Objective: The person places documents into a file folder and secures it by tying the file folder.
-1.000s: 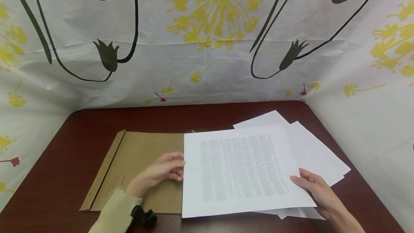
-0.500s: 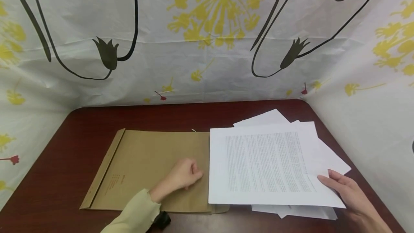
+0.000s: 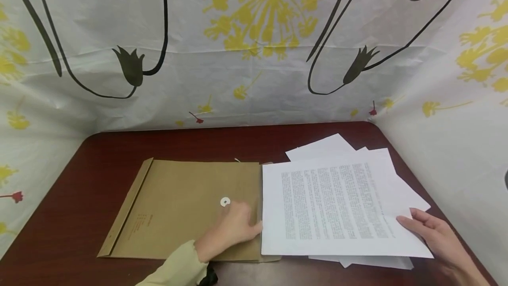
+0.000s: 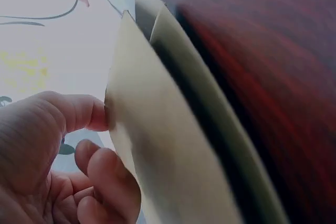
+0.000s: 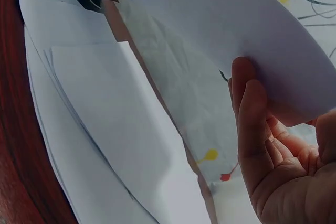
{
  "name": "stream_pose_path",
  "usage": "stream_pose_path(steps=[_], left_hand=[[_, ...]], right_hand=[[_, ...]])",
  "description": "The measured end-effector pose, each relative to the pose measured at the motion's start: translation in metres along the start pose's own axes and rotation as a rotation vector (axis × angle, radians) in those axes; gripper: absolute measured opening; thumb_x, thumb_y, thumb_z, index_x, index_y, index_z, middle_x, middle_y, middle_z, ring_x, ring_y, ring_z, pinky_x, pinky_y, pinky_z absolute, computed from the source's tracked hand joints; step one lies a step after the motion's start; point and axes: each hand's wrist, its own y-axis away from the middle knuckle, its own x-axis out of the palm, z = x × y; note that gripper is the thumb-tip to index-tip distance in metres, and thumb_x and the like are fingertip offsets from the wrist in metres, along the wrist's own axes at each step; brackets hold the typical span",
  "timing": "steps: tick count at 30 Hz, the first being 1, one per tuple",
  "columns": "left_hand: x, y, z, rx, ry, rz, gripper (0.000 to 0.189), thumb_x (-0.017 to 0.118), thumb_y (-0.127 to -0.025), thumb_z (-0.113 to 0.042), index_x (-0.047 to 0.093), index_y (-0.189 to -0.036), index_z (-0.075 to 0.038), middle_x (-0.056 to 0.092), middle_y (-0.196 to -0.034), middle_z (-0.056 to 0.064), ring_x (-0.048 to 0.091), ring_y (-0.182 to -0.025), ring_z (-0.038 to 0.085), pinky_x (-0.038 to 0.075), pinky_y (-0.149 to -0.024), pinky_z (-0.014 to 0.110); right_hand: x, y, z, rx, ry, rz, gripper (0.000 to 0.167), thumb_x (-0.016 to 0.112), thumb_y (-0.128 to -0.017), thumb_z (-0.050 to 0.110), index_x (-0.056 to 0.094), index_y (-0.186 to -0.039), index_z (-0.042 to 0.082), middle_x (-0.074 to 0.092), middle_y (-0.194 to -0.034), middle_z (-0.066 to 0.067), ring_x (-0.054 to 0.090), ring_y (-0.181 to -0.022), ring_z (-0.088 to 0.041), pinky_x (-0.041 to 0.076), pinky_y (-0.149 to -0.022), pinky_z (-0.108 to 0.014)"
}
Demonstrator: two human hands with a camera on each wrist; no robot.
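A brown paper envelope (image 3: 182, 189) lies flat left of the middle, its mouth toward the right. My left hand (image 3: 232, 228) is at that mouth, thumb on the edge and fingers curled over the top panel beside a white disc (image 3: 225, 201). In the left wrist view, the envelope's panels (image 4: 157, 124) stand apart with a dark gap; the thumb (image 4: 86, 113) touches the top one. My right hand (image 3: 432, 233) pinches the right edge of a printed sheet (image 3: 329, 206), whose left edge sits at the envelope mouth. The right wrist view shows this sheet (image 5: 199, 30) bowed upward.
More white sheets (image 3: 406, 189) lie fanned out beneath the printed one, at the right of the dark red table (image 3: 190, 144). A patterned white sheet of cloth or plastic (image 3: 254, 105) hangs behind and at both sides.
The printed sheet has moved right, off the envelope, in my right hand. My left hand has left its edge and come to the envelope's mouth; the white disc now shows.
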Motion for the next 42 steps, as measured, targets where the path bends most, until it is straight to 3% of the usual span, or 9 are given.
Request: stream_pose_path(steps=[3, 11, 13, 18, 21, 25, 32, 37, 42], left_hand=[[0.000, 0.001, -0.003, 0.019, -0.011, -0.013, 0.045, 0.062, -0.071, -0.014, 0.025, -0.046, -0.018, 0.016, -0.044, -0.014, 0.014, -0.040, 0.000, 0.013, -0.036, 0.014], [0.000, 0.002, -0.005, 0.015, 0.039, -0.030, 0.044, 0.057, -0.069, -0.005, 0.022, -0.047, -0.019, 0.012, -0.042, -0.015, 0.011, -0.038, -0.003, 0.011, -0.035, 0.012], [-0.002, 0.002, -0.004, 0.017, 0.062, -0.042, 0.043, 0.057, -0.069, -0.005, 0.022, -0.048, -0.020, 0.013, -0.043, -0.015, 0.011, -0.039, -0.003, 0.010, -0.036, 0.012], [-0.010, 0.002, -0.004, 0.035, 0.126, -0.069, 0.043, 0.057, -0.068, -0.004, 0.022, -0.049, -0.019, 0.014, -0.044, -0.015, 0.013, -0.041, -0.002, 0.012, -0.039, 0.012], [-0.013, 0.004, -0.004, 0.054, 0.140, -0.087, 0.042, 0.057, -0.067, -0.002, 0.023, -0.049, -0.018, 0.015, -0.045, -0.015, 0.015, -0.042, -0.003, 0.014, -0.040, 0.012], [-0.017, 0.005, -0.004, 0.096, 0.154, -0.124, 0.040, 0.056, -0.066, -0.002, 0.022, -0.050, -0.018, 0.015, -0.046, -0.016, 0.014, -0.044, -0.003, 0.014, -0.040, 0.012], [-0.018, 0.006, -0.002, 0.154, 0.153, -0.185, 0.038, 0.053, -0.062, -0.001, 0.020, -0.051, -0.017, 0.012, -0.050, -0.016, 0.012, -0.047, -0.003, 0.013, -0.042, 0.012], [-0.019, 0.005, -0.002, 0.096, 0.120, -0.131, 0.037, 0.053, -0.063, -0.003, 0.023, -0.050, -0.018, 0.016, -0.047, -0.015, 0.015, -0.046, -0.002, 0.015, -0.041, 0.014], [-0.020, 0.004, -0.002, 0.078, 0.122, -0.107, 0.036, 0.053, -0.064, -0.004, 0.023, -0.049, -0.018, 0.018, -0.046, -0.015, 0.017, -0.046, -0.002, 0.016, -0.041, 0.014]], right_hand=[[0.006, -0.001, 0.002, -0.019, 0.053, -0.004, 0.066, 0.053, -0.095, 0.032, 0.029, -0.135, -0.016, 0.067, -0.083, 0.011, 0.067, -0.073, -0.017, 0.054, -0.061, -0.032], [0.016, -0.009, 0.001, -0.017, 0.049, -0.011, 0.069, 0.055, -0.095, 0.031, 0.026, -0.137, -0.016, 0.067, -0.083, 0.012, 0.067, -0.073, -0.015, 0.054, -0.061, -0.031], [0.015, -0.010, 0.001, -0.020, 0.030, -0.010, 0.065, 0.055, -0.094, 0.030, 0.031, -0.135, -0.015, 0.067, -0.082, 0.012, 0.067, -0.073, -0.015, 0.054, -0.061, -0.030], [0.010, -0.013, 0.002, -0.021, -0.127, 0.003, 0.019, 0.058, -0.094, 0.021, 0.058, -0.110, 0.010, 0.068, -0.079, 0.008, 0.068, -0.070, -0.017, 0.054, -0.058, -0.031], [0.009, -0.013, 0.003, -0.013, -0.144, -0.004, 0.017, 0.058, -0.093, 0.021, 0.057, -0.109, 0.012, 0.068, -0.079, 0.009, 0.068, -0.070, -0.016, 0.054, -0.059, -0.030], [0.012, -0.012, 0.007, -0.023, -0.061, -0.004, 0.051, 0.056, -0.095, 0.025, 0.041, -0.130, -0.010, 0.067, -0.080, 0.012, 0.067, -0.071, -0.014, 0.054, -0.060, -0.029], [0.025, -0.014, 0.009, -0.056, -0.134, 0.017, 0.019, 0.058, -0.093, 0.017, 0.058, -0.110, 0.009, 0.069, -0.080, 0.005, 0.068, -0.069, -0.019, 0.053, -0.056, -0.031], [0.042, -0.016, 0.011, -0.072, -0.089, 0.034, 0.057, 0.055, -0.095, 0.021, 0.033, -0.133, -0.015, 0.067, -0.085, 0.010, 0.068, -0.074, -0.016, 0.054, -0.062, -0.031], [0.061, -0.017, 0.013, -0.090, -0.088, 0.032, 0.056, 0.053, -0.095, 0.019, 0.031, -0.134, -0.015, 0.068, -0.087, 0.007, 0.068, -0.076, -0.017, 0.055, -0.064, -0.032]])
